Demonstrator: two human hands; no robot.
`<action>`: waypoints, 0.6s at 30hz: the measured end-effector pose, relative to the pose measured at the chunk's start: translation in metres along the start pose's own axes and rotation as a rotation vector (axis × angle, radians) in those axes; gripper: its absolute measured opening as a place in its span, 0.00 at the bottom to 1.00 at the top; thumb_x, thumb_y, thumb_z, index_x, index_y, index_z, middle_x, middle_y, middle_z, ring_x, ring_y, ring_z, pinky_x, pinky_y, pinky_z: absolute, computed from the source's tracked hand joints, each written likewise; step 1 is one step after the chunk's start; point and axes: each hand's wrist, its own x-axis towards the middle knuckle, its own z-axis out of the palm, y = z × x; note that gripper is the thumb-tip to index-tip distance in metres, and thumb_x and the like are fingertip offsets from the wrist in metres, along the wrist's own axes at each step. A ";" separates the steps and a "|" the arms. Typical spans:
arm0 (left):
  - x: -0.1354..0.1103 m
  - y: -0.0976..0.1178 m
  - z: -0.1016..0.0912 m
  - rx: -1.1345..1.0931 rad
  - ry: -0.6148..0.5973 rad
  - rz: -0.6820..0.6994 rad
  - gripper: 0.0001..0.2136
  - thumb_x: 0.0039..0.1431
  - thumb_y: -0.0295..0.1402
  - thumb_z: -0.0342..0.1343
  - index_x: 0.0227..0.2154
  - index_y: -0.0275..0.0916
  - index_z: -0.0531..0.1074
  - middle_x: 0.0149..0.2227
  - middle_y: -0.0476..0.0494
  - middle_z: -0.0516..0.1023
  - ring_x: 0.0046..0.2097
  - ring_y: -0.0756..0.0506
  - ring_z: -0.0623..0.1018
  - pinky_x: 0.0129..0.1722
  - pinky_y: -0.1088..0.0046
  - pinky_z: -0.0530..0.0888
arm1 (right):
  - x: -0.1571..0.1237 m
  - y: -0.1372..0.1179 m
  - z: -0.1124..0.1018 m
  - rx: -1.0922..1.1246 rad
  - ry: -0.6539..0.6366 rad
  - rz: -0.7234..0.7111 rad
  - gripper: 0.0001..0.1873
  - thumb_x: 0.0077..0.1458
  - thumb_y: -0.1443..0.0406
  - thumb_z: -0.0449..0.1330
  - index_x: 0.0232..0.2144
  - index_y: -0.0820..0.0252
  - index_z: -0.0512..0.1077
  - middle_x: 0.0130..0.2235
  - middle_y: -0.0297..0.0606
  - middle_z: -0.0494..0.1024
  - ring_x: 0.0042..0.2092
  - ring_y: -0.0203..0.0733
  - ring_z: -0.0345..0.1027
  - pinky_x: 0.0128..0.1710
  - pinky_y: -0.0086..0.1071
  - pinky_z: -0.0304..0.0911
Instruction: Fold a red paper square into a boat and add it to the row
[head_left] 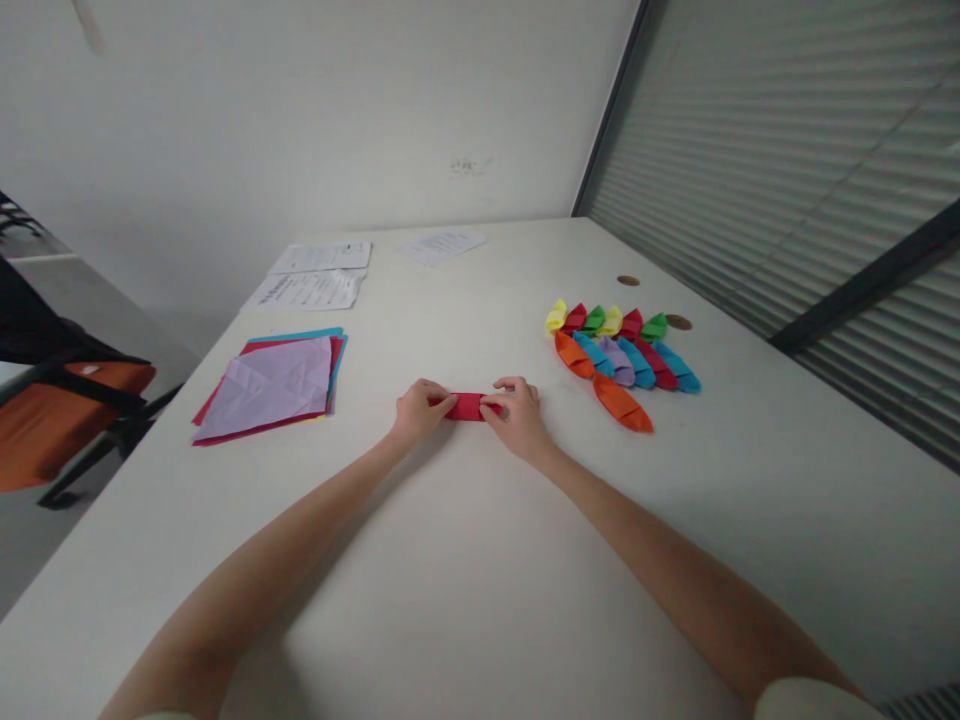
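Note:
A narrow folded strip of red paper (466, 407) lies crosswise on the white table between my two hands. At its left end my left hand (422, 409) pinches it, thumb along the edge. My right hand (517, 414) grips the right end with thumb and bent fingers, covering part of that end. To the right of my hands an orange folded paper piece (624, 403) rests on its own. Behind it, several folded boat-like pieces in yellow, red, green, blue, purple and orange form two rows, with a blue folded piece (677, 367) at the right end.
On the left lies a stack of square paper sheets with a creased purple sheet (274, 380) on top. Printed papers (311, 288) lie near the back wall. Two round brown discs (628, 281) sit near the blinds (810, 180). An orange chair (67, 415) stands beyond the left edge.

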 end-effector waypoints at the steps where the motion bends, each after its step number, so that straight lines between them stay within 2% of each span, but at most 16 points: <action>1: -0.002 0.002 0.002 -0.023 0.012 -0.015 0.09 0.53 0.37 0.58 0.24 0.40 0.79 0.33 0.44 0.78 0.39 0.44 0.75 0.41 0.68 0.71 | 0.000 0.001 0.003 0.019 0.019 0.041 0.06 0.54 0.63 0.61 0.30 0.51 0.80 0.46 0.42 0.69 0.49 0.51 0.62 0.52 0.50 0.59; 3: -0.006 0.007 0.003 -0.054 0.033 -0.046 0.09 0.53 0.38 0.58 0.24 0.40 0.78 0.31 0.45 0.78 0.37 0.44 0.75 0.40 0.67 0.70 | 0.000 0.003 0.008 0.056 0.041 0.122 0.08 0.55 0.61 0.60 0.29 0.52 0.80 0.45 0.42 0.70 0.48 0.50 0.64 0.53 0.50 0.59; 6: -0.012 0.018 0.004 -0.043 0.056 -0.085 0.09 0.54 0.39 0.58 0.24 0.41 0.79 0.33 0.46 0.79 0.38 0.44 0.76 0.45 0.62 0.67 | 0.002 0.006 0.010 0.114 0.058 0.189 0.11 0.56 0.60 0.59 0.30 0.54 0.80 0.43 0.43 0.70 0.46 0.49 0.66 0.53 0.48 0.61; 11: -0.018 0.030 0.005 -0.036 0.087 -0.102 0.09 0.56 0.37 0.58 0.25 0.41 0.79 0.35 0.45 0.79 0.39 0.43 0.75 0.49 0.57 0.63 | 0.002 0.006 0.009 0.176 0.106 0.158 0.11 0.55 0.60 0.59 0.28 0.55 0.80 0.40 0.42 0.71 0.43 0.46 0.67 0.49 0.45 0.63; 18: -0.021 0.033 0.005 0.033 0.080 -0.064 0.08 0.57 0.35 0.57 0.26 0.41 0.77 0.38 0.45 0.78 0.45 0.41 0.75 0.50 0.57 0.62 | 0.000 0.003 0.010 0.130 0.164 0.141 0.10 0.54 0.61 0.59 0.25 0.55 0.79 0.40 0.42 0.71 0.42 0.45 0.67 0.50 0.45 0.64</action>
